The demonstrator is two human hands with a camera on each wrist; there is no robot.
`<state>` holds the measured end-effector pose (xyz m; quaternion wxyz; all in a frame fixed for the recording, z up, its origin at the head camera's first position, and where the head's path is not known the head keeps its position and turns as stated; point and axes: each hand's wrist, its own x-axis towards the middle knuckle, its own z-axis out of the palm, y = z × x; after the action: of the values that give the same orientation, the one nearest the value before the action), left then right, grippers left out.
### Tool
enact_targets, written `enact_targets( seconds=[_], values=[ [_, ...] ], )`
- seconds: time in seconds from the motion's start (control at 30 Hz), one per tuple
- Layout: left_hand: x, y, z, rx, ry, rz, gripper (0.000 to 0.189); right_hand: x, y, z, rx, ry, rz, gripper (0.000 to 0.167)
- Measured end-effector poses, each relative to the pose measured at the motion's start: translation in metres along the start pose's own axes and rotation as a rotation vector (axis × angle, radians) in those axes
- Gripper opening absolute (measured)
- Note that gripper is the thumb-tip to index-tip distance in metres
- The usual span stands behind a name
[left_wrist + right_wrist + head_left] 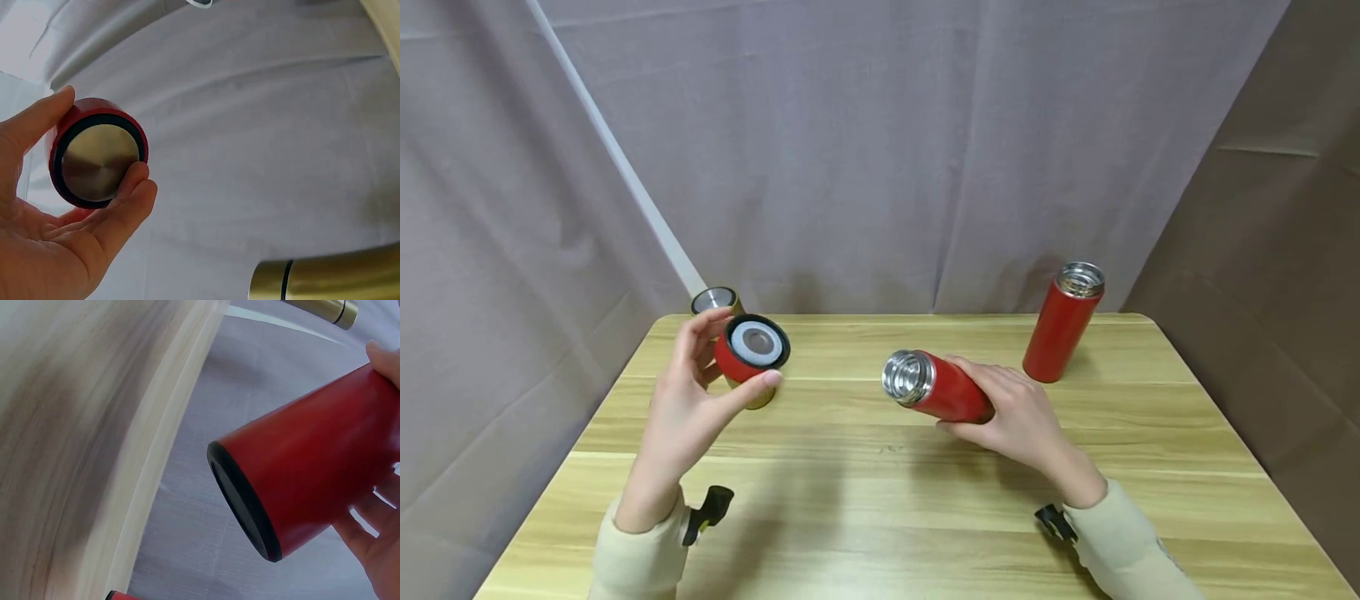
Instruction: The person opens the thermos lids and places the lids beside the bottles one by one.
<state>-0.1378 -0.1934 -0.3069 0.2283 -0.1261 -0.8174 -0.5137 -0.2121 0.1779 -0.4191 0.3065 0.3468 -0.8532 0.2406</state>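
My left hand (688, 400) pinches a red lid (733, 362) between thumb and fingers, its pale, round underside turned toward the head camera. In the left wrist view the lid's metal top (100, 162) shows inside a black ring. My right hand (1011, 408) grips a red thermos bottle (955, 390) around its body. That bottle is tilted, its uncovered steel mouth (907, 377) pointing left toward the lid. The right wrist view shows its black base (244, 500). Lid and bottle are apart, both held above the wooden table (865, 500).
A second red thermos bottle (1060, 325), also without a lid, stands upright at the back right. Behind my left hand stands a gold thermos bottle (760, 398) with a metal-topped lid (715, 298), partly hidden. Grey cloth (850, 150) hangs behind the table.
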Motion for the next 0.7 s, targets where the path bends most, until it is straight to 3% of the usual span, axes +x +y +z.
enact_targets(
  seconds=[0.07, 0.17, 0.27, 0.33, 0.57, 0.7],
  values=[
    [0.001, 0.001, -0.003, -0.022, 0.03, -0.022, 0.082, -0.001, 0.0, -0.001, 0.006, -0.007, 0.023, 0.083],
    [0.002, 0.002, -0.008, -0.026, 0.062, -0.005, 0.083, -0.003, 0.0, -0.002, 0.009, -0.015, 0.047, 0.083],
    [0.004, -0.001, -0.017, 0.03, 0.099, 0.013, 0.081, -0.004, 0.001, -0.003, 0.006, -0.014, 0.06, 0.083],
    [0.004, -0.006, -0.024, 0.082, 0.126, -0.007, 0.079, -0.005, 0.002, -0.004, 0.004, -0.006, 0.063, 0.084],
    [0.011, -0.041, -0.067, 0.267, 0.276, -0.233, 0.075, -0.007, 0.004, -0.004, 0.004, 0.002, 0.066, 0.085],
    [0.011, -0.063, -0.094, 0.337, 0.317, -0.356, 0.076, -0.008, 0.004, -0.006, 0.009, -0.005, 0.075, 0.084]
  ],
)
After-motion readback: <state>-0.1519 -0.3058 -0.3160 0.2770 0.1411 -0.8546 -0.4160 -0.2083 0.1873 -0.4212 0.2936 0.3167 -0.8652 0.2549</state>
